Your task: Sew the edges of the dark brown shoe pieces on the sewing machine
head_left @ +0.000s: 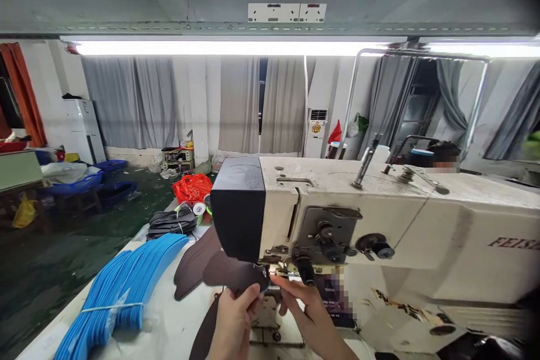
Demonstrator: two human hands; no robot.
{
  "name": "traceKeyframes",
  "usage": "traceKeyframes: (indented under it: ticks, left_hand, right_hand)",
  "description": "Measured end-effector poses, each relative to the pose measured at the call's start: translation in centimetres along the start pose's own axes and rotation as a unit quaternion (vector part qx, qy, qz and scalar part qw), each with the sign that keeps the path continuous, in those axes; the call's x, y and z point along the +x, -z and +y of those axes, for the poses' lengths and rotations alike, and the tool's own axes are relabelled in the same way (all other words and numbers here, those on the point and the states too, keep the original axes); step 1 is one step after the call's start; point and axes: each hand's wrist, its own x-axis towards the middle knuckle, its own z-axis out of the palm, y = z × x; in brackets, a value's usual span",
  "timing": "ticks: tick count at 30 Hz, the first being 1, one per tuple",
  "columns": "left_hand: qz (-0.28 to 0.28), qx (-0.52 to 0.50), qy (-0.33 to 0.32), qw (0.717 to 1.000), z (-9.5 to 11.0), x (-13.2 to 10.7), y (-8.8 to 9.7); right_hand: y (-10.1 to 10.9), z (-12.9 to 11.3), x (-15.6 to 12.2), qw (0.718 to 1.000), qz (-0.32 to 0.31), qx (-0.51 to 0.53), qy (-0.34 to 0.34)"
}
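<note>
A flat, curved dark brown piece (231, 271), which looks like a shoe part, lies under the sewing machine's (312, 236) needle area. My left hand (243, 305) grips its near edge, thumb on top. A thin blue edge shows beside the thumb. From the other side my right hand (304, 306) reaches in, index fingertip by the piece's edge and the other fingers bent; what they pinch is hidden. More dark brown pieces (192, 265) lie fanned out to the left. Another dark piece (205, 331) is partly behind my left forearm.
A tied stack of blue curved pieces (122, 287) stands on the white table (164, 323) at left. Beyond it are a black bundle (171, 224), thread spools (198, 211) and a red bag (192, 187). Another person's head (445, 153) shows behind the machine.
</note>
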Motion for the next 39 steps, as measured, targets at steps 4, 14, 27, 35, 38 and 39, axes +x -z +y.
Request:
traceKeyframes:
  ticks: [4, 14, 27, 35, 38, 39]
  left_hand:
    - [0.071, -0.008, 0.035, 0.997, -1.7, -1.8, -1.1]
    - [-0.105, 0.383, -0.110, 0.911, 6.8, 0.6, 1.1]
    - [-0.223, 0.224, 0.055, 0.947, 3.6, -2.5, 4.2]
    - [-0.246, 0.234, 0.031, 0.940, 2.3, -2.7, 5.0]
    - [-0.240, 0.241, 0.030, 0.940, 2.3, -3.3, 5.0]
    - [-0.243, 0.244, 0.032, 0.938, 2.4, -3.4, 5.0]
  right_hand:
    - [0.1, -0.7, 0.2, 1.000, -0.003, 0.017, 0.013]
    - [-0.1, -0.7, 0.1, 0.999, 0.026, 0.008, 0.021]
    - [0.0, -0.7, 0.3, 1.000, 0.019, 0.018, 0.002]
    - [0.0, -0.1, 0.0, 0.999, -0.005, 0.035, -0.024]
    - [0.0, -0.4, -0.1, 0.999, 0.000, 0.015, -0.042]
    - [0.0, -0.4, -0.1, 0.999, -0.002, 0.015, -0.043]
